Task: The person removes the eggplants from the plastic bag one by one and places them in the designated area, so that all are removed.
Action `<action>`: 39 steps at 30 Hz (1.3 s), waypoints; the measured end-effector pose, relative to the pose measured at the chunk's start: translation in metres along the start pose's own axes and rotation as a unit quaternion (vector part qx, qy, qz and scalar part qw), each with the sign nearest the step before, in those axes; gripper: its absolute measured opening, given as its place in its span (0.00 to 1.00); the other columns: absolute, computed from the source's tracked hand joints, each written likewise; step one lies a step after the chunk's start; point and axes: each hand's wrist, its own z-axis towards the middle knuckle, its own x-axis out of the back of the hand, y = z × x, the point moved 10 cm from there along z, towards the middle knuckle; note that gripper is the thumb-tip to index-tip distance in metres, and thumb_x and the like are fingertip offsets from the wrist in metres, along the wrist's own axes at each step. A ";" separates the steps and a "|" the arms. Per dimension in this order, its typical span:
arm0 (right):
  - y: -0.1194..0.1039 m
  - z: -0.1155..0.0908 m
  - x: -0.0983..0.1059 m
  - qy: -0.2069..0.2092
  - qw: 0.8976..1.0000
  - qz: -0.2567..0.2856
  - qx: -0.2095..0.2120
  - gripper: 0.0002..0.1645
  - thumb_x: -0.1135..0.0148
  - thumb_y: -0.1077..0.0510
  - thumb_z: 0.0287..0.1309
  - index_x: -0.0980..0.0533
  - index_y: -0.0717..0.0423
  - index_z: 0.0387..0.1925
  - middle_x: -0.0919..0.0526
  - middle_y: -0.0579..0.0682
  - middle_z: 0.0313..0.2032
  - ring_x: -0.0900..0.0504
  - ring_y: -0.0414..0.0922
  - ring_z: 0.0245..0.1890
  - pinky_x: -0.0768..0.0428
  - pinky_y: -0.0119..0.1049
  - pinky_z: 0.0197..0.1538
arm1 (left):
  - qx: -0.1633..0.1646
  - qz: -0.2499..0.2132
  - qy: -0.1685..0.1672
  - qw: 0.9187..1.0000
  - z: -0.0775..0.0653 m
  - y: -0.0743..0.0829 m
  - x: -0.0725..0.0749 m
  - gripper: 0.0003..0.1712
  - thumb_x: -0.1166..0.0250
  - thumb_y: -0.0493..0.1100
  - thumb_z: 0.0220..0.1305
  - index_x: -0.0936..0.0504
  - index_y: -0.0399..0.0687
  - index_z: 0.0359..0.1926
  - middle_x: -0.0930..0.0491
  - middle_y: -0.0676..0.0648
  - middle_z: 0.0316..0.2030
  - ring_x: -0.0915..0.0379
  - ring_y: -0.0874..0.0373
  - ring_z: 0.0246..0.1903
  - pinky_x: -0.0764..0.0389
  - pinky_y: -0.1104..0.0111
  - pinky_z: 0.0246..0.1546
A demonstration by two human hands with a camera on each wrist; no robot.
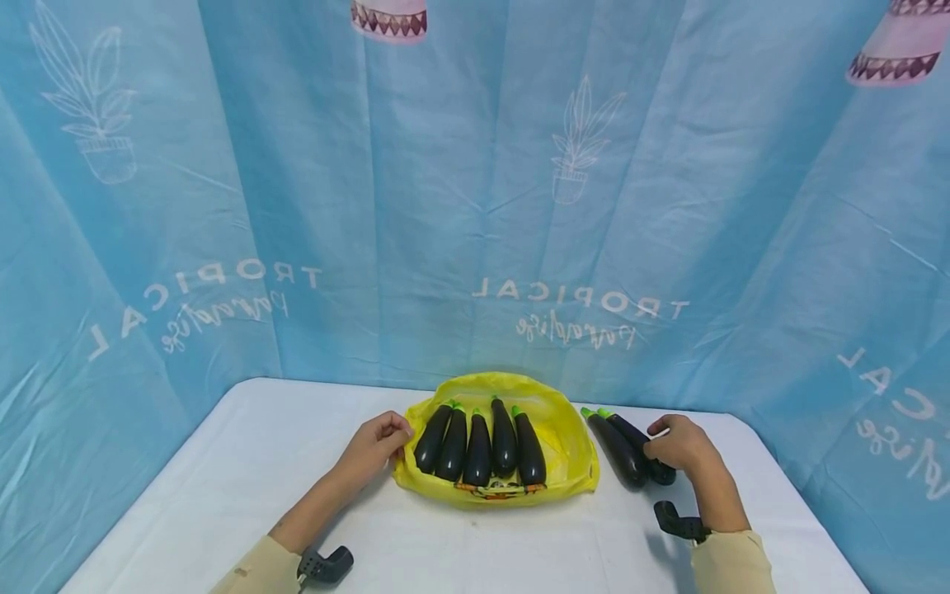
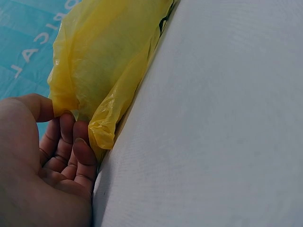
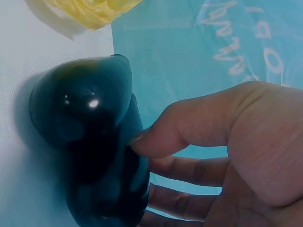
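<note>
Yellow bag [image 1: 570, 452] is pinched by the left hand [image 1: 373, 446] — the right hand [image 1: 683, 442], half-spread, touches an eggplant [image 1: 629, 431].

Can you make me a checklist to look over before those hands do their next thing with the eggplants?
1. Left hand holding the bag: ok, it pinches the left edge.
2. Bag open: ok, its mouth gapes.
3. Room inside: ok, bare yellow shows right of the five eggplants.
4. Right hand at an eggplant: ok, it touches the outer eggplant of two.
5. Firm grip there: cannot tell.
6. Every eggplant bagged: not ok, two lie outside.
</note>
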 end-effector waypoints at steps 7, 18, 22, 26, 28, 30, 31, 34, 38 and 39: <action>-0.001 -0.003 0.001 -0.005 1.000 -0.021 -0.021 0.29 0.34 0.54 0.62 0.25 0.73 0.56 0.19 0.71 0.49 0.19 0.63 0.47 0.18 0.60 0.48 | 0.004 -0.005 0.000 1.000 0.000 0.000 0.000 0.07 0.37 0.41 0.75 0.21 0.41 0.46 0.21 0.47 0.34 0.26 0.52 0.35 0.20 0.68 0.37; -0.032 -0.020 0.021 0.042 0.998 -0.032 0.018 0.32 0.35 0.48 0.67 0.24 0.72 0.58 0.20 0.73 0.54 0.17 0.65 0.48 0.15 0.58 0.46 | -0.005 -0.008 -0.008 1.000 0.001 0.001 -0.002 0.06 0.37 0.39 0.75 0.21 0.40 0.46 0.21 0.46 0.33 0.26 0.52 0.34 0.20 0.68 0.37; -0.049 -0.029 0.026 0.057 0.997 -0.024 0.039 0.31 0.35 0.48 0.68 0.24 0.71 0.58 0.18 0.72 0.52 0.16 0.64 0.47 0.15 0.57 0.45 | -0.006 -0.006 -0.005 1.000 0.002 0.000 -0.002 0.07 0.37 0.40 0.75 0.21 0.40 0.46 0.21 0.46 0.33 0.26 0.52 0.35 0.20 0.68 0.37; -0.065 -0.037 0.028 0.074 0.996 -0.017 0.056 0.29 0.35 0.50 0.68 0.24 0.70 0.58 0.16 0.70 0.51 0.15 0.63 0.46 0.14 0.57 0.46 | -0.006 -0.002 0.000 1.000 0.001 -0.001 0.000 0.07 0.37 0.41 0.75 0.21 0.40 0.46 0.21 0.47 0.33 0.26 0.53 0.35 0.20 0.68 0.37; -0.071 -0.041 0.027 0.081 0.994 -0.017 0.066 0.28 0.35 0.50 0.68 0.23 0.69 0.57 0.15 0.68 0.50 0.15 0.62 0.46 0.14 0.58 0.46 | -0.005 -0.001 0.001 1.000 0.001 -0.002 0.001 0.08 0.37 0.41 0.75 0.21 0.40 0.46 0.21 0.47 0.33 0.26 0.53 0.35 0.20 0.68 0.36; -0.077 -0.044 0.026 0.086 0.993 -0.017 0.074 0.27 0.35 0.50 0.68 0.22 0.68 0.57 0.15 0.67 0.49 0.15 0.61 0.45 0.14 0.57 0.46 | -0.005 -0.001 0.002 1.000 0.000 -0.002 0.001 0.07 0.37 0.41 0.75 0.21 0.40 0.46 0.21 0.47 0.33 0.26 0.53 0.35 0.20 0.69 0.36; -0.080 -0.046 0.025 0.088 0.993 -0.017 0.077 0.26 0.35 0.51 0.68 0.22 0.68 0.57 0.15 0.67 0.48 0.15 0.61 0.45 0.14 0.57 0.46 | -0.004 -0.002 0.001 1.000 0.000 -0.002 0.001 0.07 0.37 0.41 0.75 0.21 0.40 0.46 0.21 0.47 0.33 0.26 0.53 0.35 0.20 0.69 0.37; -0.088 -0.051 0.024 0.093 0.992 -0.019 0.085 0.26 0.35 0.51 0.68 0.22 0.67 0.57 0.14 0.65 0.48 0.15 0.59 0.43 0.14 0.57 0.45 | -0.003 -0.004 -0.001 1.000 0.000 -0.001 0.000 0.07 0.37 0.40 0.75 0.21 0.40 0.46 0.21 0.47 0.33 0.25 0.53 0.34 0.20 0.68 0.37; -0.100 -0.058 0.023 0.103 0.989 -0.018 0.101 0.25 0.34 0.51 0.68 0.21 0.66 0.57 0.14 0.62 0.46 0.15 0.58 0.42 0.14 0.54 0.44 | -0.006 -0.005 -0.003 1.000 0.001 -0.001 0.000 0.07 0.37 0.41 0.75 0.21 0.40 0.46 0.21 0.47 0.33 0.26 0.53 0.34 0.20 0.68 0.37; -0.104 -0.060 0.023 0.106 0.988 -0.017 0.107 0.24 0.34 0.51 0.68 0.21 0.65 0.56 0.14 0.62 0.46 0.15 0.57 0.43 0.14 0.54 0.43 | -0.006 -0.005 -0.003 1.000 0.001 -0.001 0.000 0.08 0.37 0.41 0.75 0.21 0.40 0.46 0.21 0.47 0.33 0.26 0.53 0.34 0.20 0.68 0.37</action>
